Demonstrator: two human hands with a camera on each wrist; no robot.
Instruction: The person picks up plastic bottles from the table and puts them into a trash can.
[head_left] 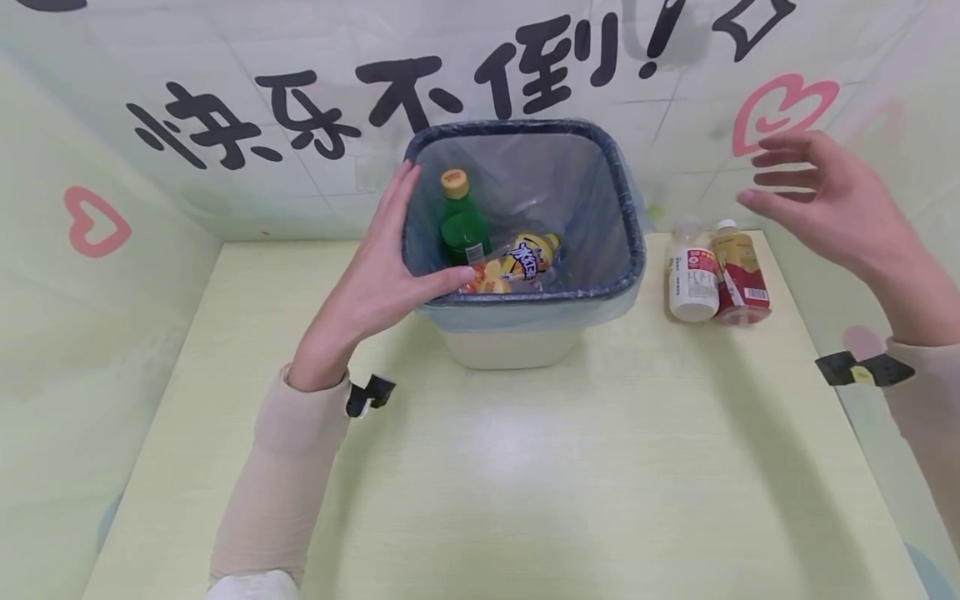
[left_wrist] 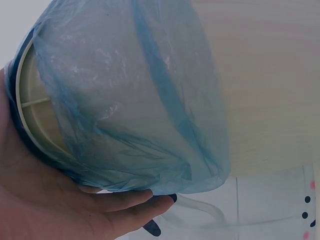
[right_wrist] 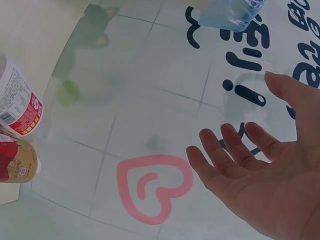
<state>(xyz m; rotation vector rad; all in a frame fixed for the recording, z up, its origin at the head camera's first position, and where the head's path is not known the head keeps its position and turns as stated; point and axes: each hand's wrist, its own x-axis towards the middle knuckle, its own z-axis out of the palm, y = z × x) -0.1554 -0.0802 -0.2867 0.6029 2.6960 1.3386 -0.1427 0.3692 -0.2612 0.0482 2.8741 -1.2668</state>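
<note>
A cream bin [head_left: 510, 348] stands on the table, lined with a translucent blue bag [head_left: 600, 310] folded over its rim. My left hand [head_left: 371, 279] lies against the bin's left front corner, thumb across the front rim and fairly straight fingers along the left side; the left wrist view shows these fingers [left_wrist: 125, 212] outside the bag. Inside are a green bottle [head_left: 462, 225] with an orange-yellow cap and a yellow-labelled drink bottle [head_left: 528, 254]. My right hand [head_left: 840, 200] is raised, fingers spread and holding nothing, above and right of a white bottle [head_left: 692, 279] and a red-and-gold bottle [head_left: 741, 275].
The pale wooden table [head_left: 510, 475] extends in front of the bin. A printed wall covering [head_left: 315, 200] with black lettering and pink hearts stands close behind, and more covering rises at both sides. Both bottles outside stand near the table's back right corner.
</note>
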